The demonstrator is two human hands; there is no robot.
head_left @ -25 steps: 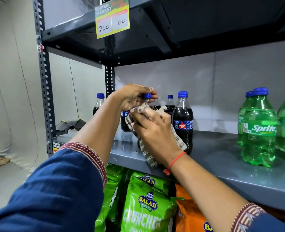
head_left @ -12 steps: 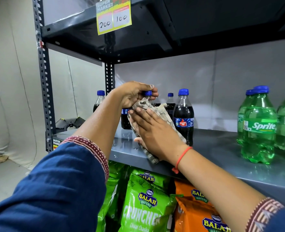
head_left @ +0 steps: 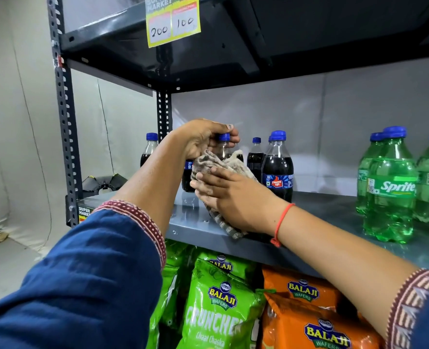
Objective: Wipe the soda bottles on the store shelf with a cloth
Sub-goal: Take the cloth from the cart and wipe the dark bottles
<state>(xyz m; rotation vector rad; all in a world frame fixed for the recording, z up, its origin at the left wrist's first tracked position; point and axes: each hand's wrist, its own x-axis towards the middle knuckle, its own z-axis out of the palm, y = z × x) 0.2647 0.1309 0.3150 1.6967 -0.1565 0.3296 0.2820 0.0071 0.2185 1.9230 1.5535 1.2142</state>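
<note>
A dark cola bottle (head_left: pixel 224 144) with a blue cap stands near the front of the grey metal shelf (head_left: pixel 309 238). My left hand (head_left: pixel 203 137) grips its neck and cap from above. My right hand (head_left: pixel 231 197) presses a striped beige cloth (head_left: pixel 213 165) around the bottle's body, hiding most of it. More cola bottles stand close by: one to the right (head_left: pixel 278 170), one behind (head_left: pixel 255 157), one at the far left (head_left: pixel 149 152). Green Sprite bottles (head_left: pixel 390 187) stand at the right end of the shelf.
The black shelf above (head_left: pixel 258 34) hangs low, with a yellow price tag (head_left: pixel 173 20) on its edge. A perforated upright post (head_left: pixel 63 109) marks the left end. Green (head_left: pixel 216 306) and orange (head_left: pixel 316 323) snack bags fill the shelf below. White wall lies to the left.
My right hand has slid the cloth lower on the bottle's body, fingers now spread flat. My left hand keeps its hold on the cap.
</note>
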